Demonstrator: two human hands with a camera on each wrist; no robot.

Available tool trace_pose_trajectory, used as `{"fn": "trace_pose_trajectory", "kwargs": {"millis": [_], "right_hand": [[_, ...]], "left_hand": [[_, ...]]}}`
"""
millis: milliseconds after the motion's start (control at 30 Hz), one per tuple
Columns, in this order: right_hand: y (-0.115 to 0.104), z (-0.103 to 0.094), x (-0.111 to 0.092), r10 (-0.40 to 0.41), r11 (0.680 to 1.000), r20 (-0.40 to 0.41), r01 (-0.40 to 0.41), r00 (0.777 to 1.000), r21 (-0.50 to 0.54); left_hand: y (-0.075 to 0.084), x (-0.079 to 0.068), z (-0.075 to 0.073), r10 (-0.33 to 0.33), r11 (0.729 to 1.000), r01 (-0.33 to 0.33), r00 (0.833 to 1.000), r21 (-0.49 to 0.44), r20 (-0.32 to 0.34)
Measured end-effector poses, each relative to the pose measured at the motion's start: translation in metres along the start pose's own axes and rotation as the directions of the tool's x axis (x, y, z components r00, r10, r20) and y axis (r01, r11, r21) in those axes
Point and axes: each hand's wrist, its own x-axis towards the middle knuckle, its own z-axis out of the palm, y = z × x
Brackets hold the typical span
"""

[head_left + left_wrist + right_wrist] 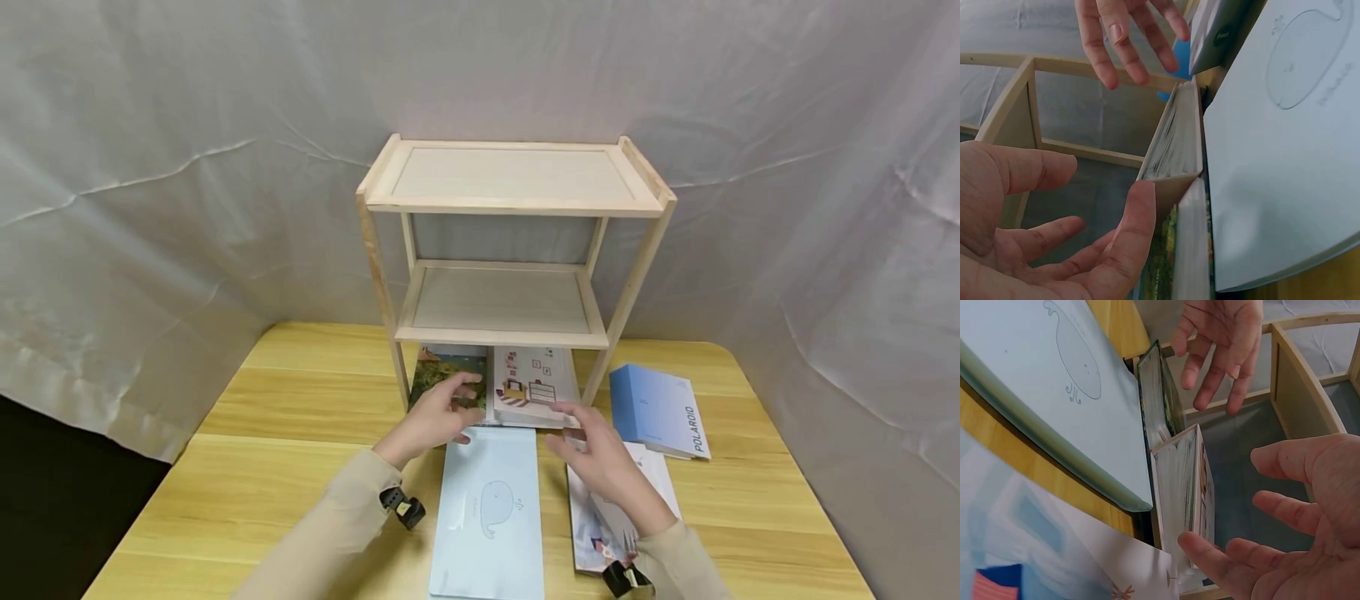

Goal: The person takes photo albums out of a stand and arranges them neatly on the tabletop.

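My left hand (438, 414) hovers over the front of the bottom shelf, fingers loosely bent and holding nothing. Beneath its fingers lies a book with a green picture cover (468, 365). Beside that book, a thick album with a pale illustrated cover (534, 379) lies flat on the same shelf. My right hand (597, 458) is at the album's front right corner, fingers spread, with nothing gripped. In the right wrist view a fingertip is right at the edge of the album (1179, 481). A light blue album with a whale drawing (491, 508) lies on the table between my forearms.
The wooden rack (517, 304) has two upper tiers above the hands. A blue album marked POLAROID (663, 412) lies right of it. Under my right forearm are more picture-covered albums (600, 537). Grey cloth (187, 167) hangs behind the wooden table (300, 467).
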Motion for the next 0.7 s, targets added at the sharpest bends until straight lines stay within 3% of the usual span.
{"fn": "trace_pose_trajectory", "kwargs": {"millis": [433, 700], "right_hand": [[0.004, 0.0, 0.018, 0.0, 0.999, -0.024, -0.001, 1.0, -0.045], [0.005, 0.002, 0.026, -0.017, 0.99, -0.044, 0.011, 0.999, -0.138]], "left_hand": [[0.013, 0.029, 0.003, -0.063, 0.99, 0.064, 0.998, 0.124, -0.013], [0.014, 0.046, 0.006, -0.042, 0.978, 0.045, 0.999, 0.205, -0.018]]}}
